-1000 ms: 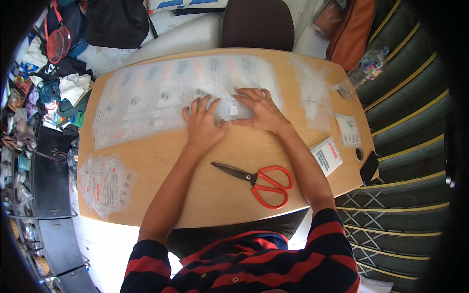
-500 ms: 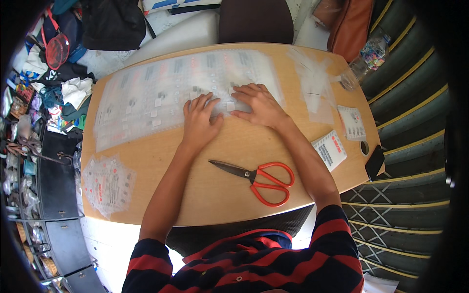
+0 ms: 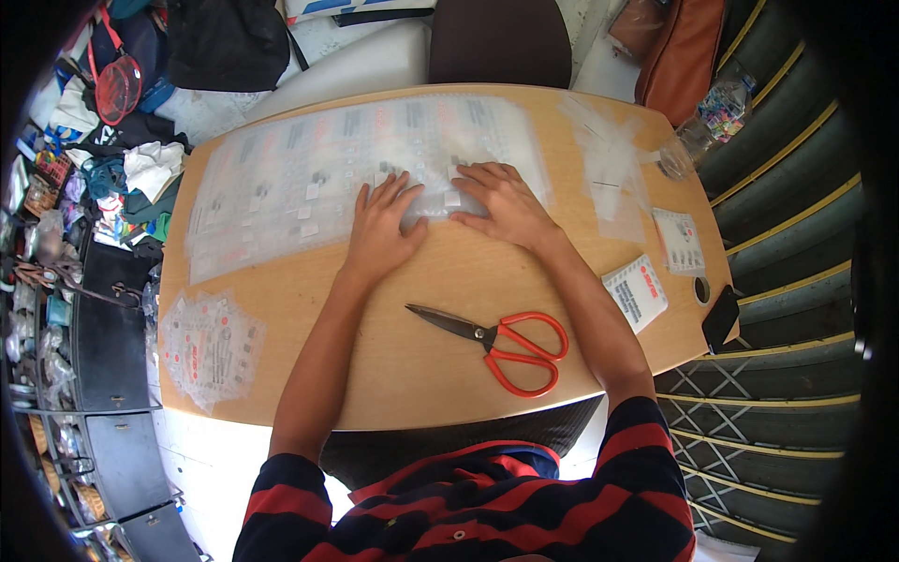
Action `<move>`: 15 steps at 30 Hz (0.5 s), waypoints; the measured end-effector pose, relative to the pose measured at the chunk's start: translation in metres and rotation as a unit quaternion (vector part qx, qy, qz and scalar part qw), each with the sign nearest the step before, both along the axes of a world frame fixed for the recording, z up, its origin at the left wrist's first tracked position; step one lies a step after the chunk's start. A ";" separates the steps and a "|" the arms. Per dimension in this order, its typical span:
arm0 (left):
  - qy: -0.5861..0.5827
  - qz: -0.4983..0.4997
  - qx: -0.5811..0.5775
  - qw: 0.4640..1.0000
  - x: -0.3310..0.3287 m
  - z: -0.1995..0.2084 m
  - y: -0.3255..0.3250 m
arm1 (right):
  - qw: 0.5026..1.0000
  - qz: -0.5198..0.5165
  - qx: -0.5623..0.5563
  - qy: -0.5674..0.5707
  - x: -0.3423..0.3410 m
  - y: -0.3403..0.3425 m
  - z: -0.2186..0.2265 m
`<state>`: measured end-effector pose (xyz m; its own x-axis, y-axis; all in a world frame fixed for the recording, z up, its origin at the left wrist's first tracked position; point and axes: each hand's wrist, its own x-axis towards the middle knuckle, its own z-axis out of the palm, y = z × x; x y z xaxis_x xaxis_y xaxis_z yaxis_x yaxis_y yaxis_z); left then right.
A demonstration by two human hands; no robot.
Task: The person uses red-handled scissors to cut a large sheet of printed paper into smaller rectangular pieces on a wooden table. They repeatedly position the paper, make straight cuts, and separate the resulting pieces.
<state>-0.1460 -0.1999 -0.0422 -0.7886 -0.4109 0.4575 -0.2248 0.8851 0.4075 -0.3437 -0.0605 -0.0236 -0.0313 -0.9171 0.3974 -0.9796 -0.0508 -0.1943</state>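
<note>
A wide stack of clear printed plastic sheets [image 3: 281, 187] covers the far part of the wooden table [image 3: 412, 375]. My left hand [image 3: 384, 220] rests on the sheets' near edge, fingers spread. To its right, my right hand [image 3: 501, 206] lies on the same sheets, its fingers apart and thumb pointing left. Neither hand grips anything that I can see; the plastic under the palms is partly hidden. Between my forearms lies a pair of scissors [image 3: 487, 337] with red handles, blades pointing left and slightly parted.
Loose cut plastic pieces [image 3: 211, 351] are heaped at the near left. On the right are plastic offcuts [image 3: 609, 173], a small pile of printed pieces [image 3: 679, 239], a white printed packet [image 3: 637, 292] and a black phone-like object [image 3: 720, 318]. A clear bottle [image 3: 716, 117] stands beyond the table's right edge.
The whole view has shifted slightly, moving the table and scissors a little rightward in the picture. Both hands stay on the sheets in nearly the same pose.
</note>
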 end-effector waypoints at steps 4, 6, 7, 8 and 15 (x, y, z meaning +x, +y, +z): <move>0.006 -0.002 -0.002 1.000 0.000 -0.003 -0.003 | 1.000 -0.002 0.006 -0.015 -0.001 -0.001 0.002; 0.007 -0.003 -0.007 1.000 -0.001 -0.002 -0.001 | 1.000 -0.001 0.002 -0.005 0.000 0.000 0.004; 0.008 -0.004 -0.011 1.000 -0.001 0.000 0.001 | 1.000 -0.003 -0.002 -0.006 0.002 0.001 0.006; 0.008 -0.004 -0.014 1.000 -0.001 0.001 0.002 | 1.000 -0.006 -0.006 -0.006 0.004 0.003 0.007; 0.043 0.030 -0.003 0.999 -0.004 -0.006 -0.004 | 1.000 -0.029 0.000 -0.008 0.003 -0.006 0.002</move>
